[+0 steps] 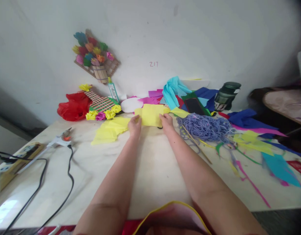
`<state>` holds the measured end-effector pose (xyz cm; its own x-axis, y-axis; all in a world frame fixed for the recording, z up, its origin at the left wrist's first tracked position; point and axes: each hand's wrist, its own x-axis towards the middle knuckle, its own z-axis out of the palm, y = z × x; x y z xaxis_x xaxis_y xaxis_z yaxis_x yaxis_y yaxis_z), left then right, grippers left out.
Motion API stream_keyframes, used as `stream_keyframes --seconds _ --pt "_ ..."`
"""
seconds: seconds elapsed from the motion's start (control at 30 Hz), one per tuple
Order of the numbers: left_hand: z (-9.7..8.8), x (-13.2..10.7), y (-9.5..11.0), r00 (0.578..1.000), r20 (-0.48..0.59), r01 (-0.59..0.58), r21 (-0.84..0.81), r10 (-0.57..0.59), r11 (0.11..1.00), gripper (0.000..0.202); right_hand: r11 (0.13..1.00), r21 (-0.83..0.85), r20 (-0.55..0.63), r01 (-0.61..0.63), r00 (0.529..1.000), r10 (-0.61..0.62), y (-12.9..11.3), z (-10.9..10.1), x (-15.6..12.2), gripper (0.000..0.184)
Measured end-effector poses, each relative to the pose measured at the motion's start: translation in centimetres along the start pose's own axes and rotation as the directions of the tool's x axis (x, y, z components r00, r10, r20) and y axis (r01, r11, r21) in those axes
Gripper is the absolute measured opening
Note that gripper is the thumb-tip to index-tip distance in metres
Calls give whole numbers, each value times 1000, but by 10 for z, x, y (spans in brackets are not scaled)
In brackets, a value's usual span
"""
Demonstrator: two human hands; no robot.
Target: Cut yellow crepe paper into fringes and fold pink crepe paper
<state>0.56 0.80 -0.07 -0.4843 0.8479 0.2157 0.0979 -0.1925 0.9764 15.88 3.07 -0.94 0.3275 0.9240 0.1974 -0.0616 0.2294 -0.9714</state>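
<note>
Between my two hands is a folded piece of yellow crepe paper [151,115], held near the middle of the table. My left hand [135,125] pinches its left edge. At its right edge, my right hand [167,121] grips it between thumb and fingers. A larger yellow paper sheet [111,129] lies just left of my left hand. Behind it stands a craft piece [101,103] of sticks on green, trimmed with yellow and pink paper flowers. A tangle of purple-blue yarn [209,127] sits right of my right hand, with a thin stick [196,143] against it.
On the left lie a glue gun [61,140] with a black cord and a power strip [18,158]. Red paper [74,106], a dark phone [193,106] and a dark green jar [227,96] are along the wall. Coloured paper scraps [279,168] cover the right side.
</note>
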Motion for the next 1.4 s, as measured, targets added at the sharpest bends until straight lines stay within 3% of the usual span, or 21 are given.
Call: stream_keyframes --seconds 0.13,0.23,0.47,0.57,0.67,0.77,0.87,0.97,1.03,1.17,1.3,1.4 --pt "-14 6 6 952 -202 -149 358 232 922 25 1000 19 -13 -10 1000 10 3 0 1 25" --pt "-26 7 10 914 -281 -102 541 294 835 25 1000 4 -22 8 1000 -8 3 -1 0 27" --pt "-49 7 8 813 -456 31 654 361 756 21 999 47 -16 19 1000 -19 7 -3 2 30" --pt "-52 2 7 755 -493 30 685 434 728 26 998 67 -12 1 1000 -1 10 -3 4 28" --pt "-48 -6 13 754 -419 -62 722 506 689 32 995 101 0 -13 1000 13 11 -3 4 26" --pt "-38 -15 22 774 -246 -209 771 583 601 31 993 116 9 -24 1000 23 9 -3 2 26" --pt "-26 -19 26 823 -47 -335 765 566 551 29 994 98 12 -47 999 46 6 -3 1 24" --pt "-15 -19 18 828 184 -471 742 530 478 29 994 84 11 -66 998 65 5 -3 2 23" --pt "-10 -18 10 856 264 -466 768 445 439 26 995 81 16 -62 998 61 6 -4 2 22" --pt "-10 -15 0 920 242 -350 863 310 365 27 996 68 12 -48 999 47 7 -4 2 22" --pt "-16 -14 -1 939 188 -283 897 287 338 29 992 114 15 -53 999 51 4 -4 0 21" --pt "-20 -12 -3 944 207 -287 898 255 333 30 987 144 30 -72 997 68 2 -4 -1 20"
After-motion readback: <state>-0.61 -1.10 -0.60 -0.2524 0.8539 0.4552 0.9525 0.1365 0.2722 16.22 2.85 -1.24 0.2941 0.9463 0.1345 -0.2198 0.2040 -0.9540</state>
